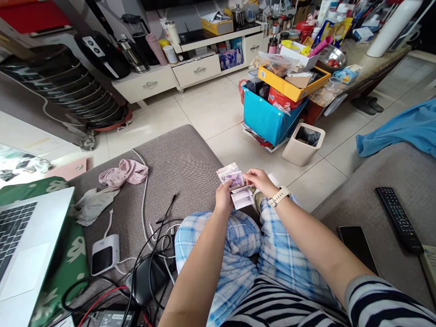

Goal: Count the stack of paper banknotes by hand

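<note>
From where I stand I see two big grey seats, one at the left point(184, 150) and one at the right point(361, 181). On the floor beyond are one blue box point(267, 116) and one beige waste bin point(296, 152). One silver laptop point(54, 218) is at the left; one black remote point(400, 220) and one dark phone point(357, 247) lie at the right. Two bare hands meet above the checked trousers point(235, 231), near the left seat's edge. Between them are several banknotes point(234, 178), overlapping, so I cannot count them. The left hand's point(223, 198) grip is closed on these notes; the right hand's point(259, 178) grip is narrow, pinching their right side. The print on the notes is too small to read.
</note>
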{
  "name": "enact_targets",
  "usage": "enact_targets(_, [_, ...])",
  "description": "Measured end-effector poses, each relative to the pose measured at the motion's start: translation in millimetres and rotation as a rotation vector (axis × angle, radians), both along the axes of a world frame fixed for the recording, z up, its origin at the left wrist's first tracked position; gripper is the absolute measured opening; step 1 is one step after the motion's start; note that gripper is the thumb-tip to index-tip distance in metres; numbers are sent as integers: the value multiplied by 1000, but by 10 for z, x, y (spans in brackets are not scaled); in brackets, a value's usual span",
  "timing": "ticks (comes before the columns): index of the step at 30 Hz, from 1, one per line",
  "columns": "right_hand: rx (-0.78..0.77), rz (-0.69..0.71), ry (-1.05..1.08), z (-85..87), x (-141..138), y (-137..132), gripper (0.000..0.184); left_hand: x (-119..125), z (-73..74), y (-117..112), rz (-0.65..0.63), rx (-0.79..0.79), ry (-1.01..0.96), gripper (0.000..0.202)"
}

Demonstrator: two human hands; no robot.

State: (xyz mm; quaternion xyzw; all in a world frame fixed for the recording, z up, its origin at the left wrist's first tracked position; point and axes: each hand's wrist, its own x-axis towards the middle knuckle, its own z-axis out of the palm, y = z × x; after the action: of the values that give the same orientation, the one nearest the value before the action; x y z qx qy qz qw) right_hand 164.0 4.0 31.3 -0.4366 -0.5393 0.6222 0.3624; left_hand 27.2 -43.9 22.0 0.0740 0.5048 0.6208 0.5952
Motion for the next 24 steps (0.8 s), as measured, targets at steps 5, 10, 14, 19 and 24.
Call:
enact_targets(5, [3, -85, -17, -98, -2, 31, 33, -5, -24, -5, -17, 27, -4, 28])
enact_targets(10, [15, -41, -46, -144, 5, 41, 30, 2, -23, -18, -49, 54, 10, 30])
enact_targets(14, [30, -36, -89, -172, 7, 52, 29, 4, -30, -18, -59, 53, 9, 30])
enact_targets(19, [53, -22, -114, -172, 12, 53, 28, 9, -32, 0, -34, 38, -36, 25])
enact_targets(24, [53, -23, -93, -150, 9, 45, 28, 21, 9, 19, -5, 6, -117, 23])
